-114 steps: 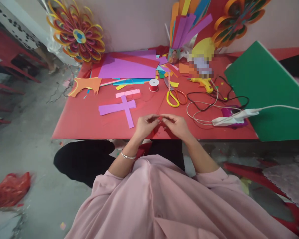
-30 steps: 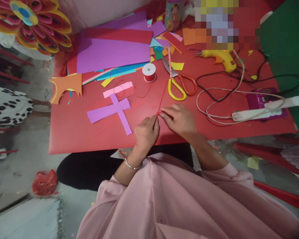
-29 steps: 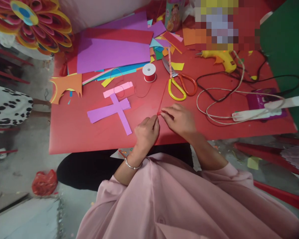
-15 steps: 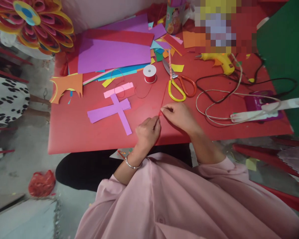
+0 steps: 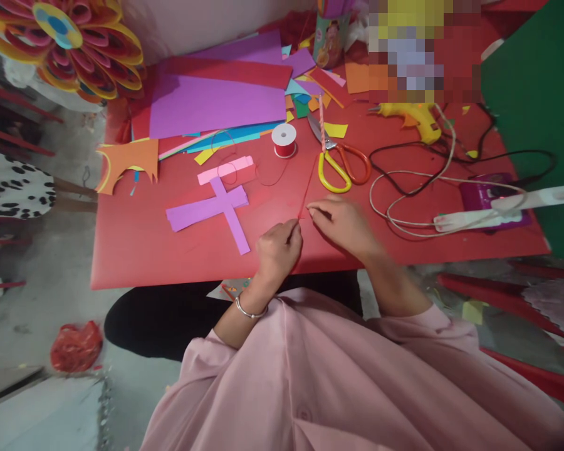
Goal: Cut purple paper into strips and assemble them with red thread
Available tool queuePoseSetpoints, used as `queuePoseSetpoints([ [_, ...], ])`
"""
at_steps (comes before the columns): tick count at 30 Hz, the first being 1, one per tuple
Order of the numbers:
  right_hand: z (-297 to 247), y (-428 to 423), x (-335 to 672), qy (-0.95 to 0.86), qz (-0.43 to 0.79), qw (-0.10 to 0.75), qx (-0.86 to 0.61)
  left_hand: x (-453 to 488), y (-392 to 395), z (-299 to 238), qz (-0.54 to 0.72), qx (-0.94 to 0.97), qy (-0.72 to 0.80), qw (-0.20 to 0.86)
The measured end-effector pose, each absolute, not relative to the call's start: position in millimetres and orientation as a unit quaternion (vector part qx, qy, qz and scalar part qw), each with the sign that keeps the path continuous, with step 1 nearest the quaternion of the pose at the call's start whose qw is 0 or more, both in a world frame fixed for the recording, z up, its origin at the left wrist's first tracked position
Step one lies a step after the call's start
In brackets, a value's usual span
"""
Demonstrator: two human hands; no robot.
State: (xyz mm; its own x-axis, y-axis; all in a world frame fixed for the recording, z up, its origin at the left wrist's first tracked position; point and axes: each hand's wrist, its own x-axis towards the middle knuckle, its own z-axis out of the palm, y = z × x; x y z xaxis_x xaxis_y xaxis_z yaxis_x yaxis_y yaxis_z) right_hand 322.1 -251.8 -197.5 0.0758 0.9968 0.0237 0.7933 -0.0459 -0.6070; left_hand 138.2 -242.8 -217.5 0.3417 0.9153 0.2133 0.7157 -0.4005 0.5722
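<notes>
Thumb and finger of my left hand (image 5: 278,252) pinch a red thread (image 5: 306,190) just above the table. From there the thread runs up toward a twisted pink stick (image 5: 322,122) lying across the scissors (image 5: 334,174), which have one yellow and one orange handle. Close by on the right, my right hand (image 5: 342,227) has its thumb and finger pressed together beside the thread; whatever they hold is too small to make out. A white spool of red thread (image 5: 284,149) stands beyond my hands. To the left lie crossed purple strips (image 5: 195,213) and a pink strip (image 5: 225,170).
Purple sheets (image 5: 216,106) and coloured scraps cover the back of the red table (image 5: 136,250). A yellow glue gun (image 5: 418,119), looping cords and a power strip (image 5: 479,219) occupy the right side. An orange cut-out (image 5: 129,164) lies at the left edge.
My right fingertips have shifted slightly right, away from the thread and my left hand. My left hand stays almost in place, still pinching the thread.
</notes>
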Motion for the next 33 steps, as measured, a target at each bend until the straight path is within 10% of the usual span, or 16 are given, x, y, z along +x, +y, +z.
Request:
queuePoseSetpoints([
  [15,-211,-289,281,-0.696,0.070,0.142,-0.700,137,-250,-218,0.249,0.824,0.497,0.114],
  [33,-203,-259,311,-0.544,0.269,0.399,-0.687,139,-247,-217,0.290,0.786,0.515,0.184],
])
